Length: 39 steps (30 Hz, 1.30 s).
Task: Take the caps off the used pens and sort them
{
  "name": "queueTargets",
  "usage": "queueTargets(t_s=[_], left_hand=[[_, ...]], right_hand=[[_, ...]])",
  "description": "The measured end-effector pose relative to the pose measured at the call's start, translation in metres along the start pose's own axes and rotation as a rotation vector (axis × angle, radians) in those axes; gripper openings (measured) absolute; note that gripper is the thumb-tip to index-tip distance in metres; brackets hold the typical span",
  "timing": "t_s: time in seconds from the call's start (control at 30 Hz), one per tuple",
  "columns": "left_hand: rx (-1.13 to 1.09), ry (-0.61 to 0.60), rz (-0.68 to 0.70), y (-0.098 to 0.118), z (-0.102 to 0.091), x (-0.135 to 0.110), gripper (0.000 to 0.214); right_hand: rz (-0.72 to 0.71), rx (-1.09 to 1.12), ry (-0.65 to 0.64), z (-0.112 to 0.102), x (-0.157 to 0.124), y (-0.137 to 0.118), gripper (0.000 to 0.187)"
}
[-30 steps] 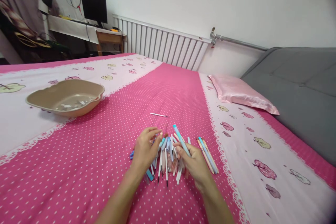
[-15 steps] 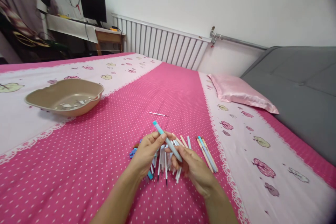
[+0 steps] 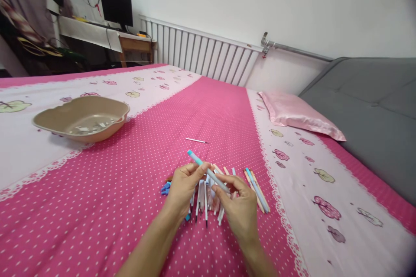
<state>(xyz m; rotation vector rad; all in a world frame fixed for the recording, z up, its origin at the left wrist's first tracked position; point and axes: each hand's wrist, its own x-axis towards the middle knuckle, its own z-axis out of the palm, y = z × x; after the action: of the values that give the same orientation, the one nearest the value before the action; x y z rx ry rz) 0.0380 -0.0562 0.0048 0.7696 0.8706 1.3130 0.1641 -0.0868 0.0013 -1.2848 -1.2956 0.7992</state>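
Note:
Both hands grip one pale grey pen with a light-blue cap (image 3: 202, 166) above a heap of pens and refills (image 3: 204, 197) on the pink dotted bedspread (image 3: 130, 173). My left hand (image 3: 182, 188) pinches the pen near its capped end. My right hand (image 3: 238, 207) is closed round the other end of the barrel. The pen slants up to the left. A few finished pens (image 3: 256, 184) lie side by side just right of my right hand.
A beige basin (image 3: 81, 119) with small bits inside sits at the left. A single thin refill (image 3: 196, 140) lies farther up the bed. A pink pillow (image 3: 299, 114) and a grey headboard (image 3: 367, 112) are at the right. A radiator (image 3: 201, 54) lines the far wall.
My right hand lifted the blue-capped pen off the heap and swung it leftward; my left hand left the heap and took hold of its capped end.

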Motion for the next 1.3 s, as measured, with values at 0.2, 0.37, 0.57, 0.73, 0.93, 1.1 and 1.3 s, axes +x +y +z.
queueTargets(t_s=[0.2,0.37,0.57,0.73,0.93,1.1,1.3], left_hand=[[-0.056,0.049,0.047,0.004,-0.003,0.002,0.028],[-0.036,0.071,0.055,0.005,-0.003,0.003,0.028],[-0.059,0.084,0.074,0.006,-0.003,0.004,0.030],[-0.046,0.088,0.096,0.007,-0.006,0.005,0.030],[-0.082,0.093,0.092,0.009,-0.006,0.004,0.027],[-0.167,0.193,0.086,0.013,-0.011,0.008,0.027],[-0.112,0.393,0.127,0.019,-0.019,0.010,0.034]], right_hand=[[0.278,0.338,-0.184,0.000,0.002,0.001,0.041],[0.308,0.314,-0.212,0.000,0.005,0.007,0.040],[0.153,0.183,-0.084,-0.004,0.004,0.003,0.032],[0.322,0.338,-0.169,-0.004,0.005,0.002,0.042],[0.226,0.204,-0.165,-0.002,0.005,0.008,0.035],[0.061,-0.044,0.039,-0.011,0.008,0.009,0.025],[0.065,-0.069,0.080,-0.025,0.017,0.013,0.031]])
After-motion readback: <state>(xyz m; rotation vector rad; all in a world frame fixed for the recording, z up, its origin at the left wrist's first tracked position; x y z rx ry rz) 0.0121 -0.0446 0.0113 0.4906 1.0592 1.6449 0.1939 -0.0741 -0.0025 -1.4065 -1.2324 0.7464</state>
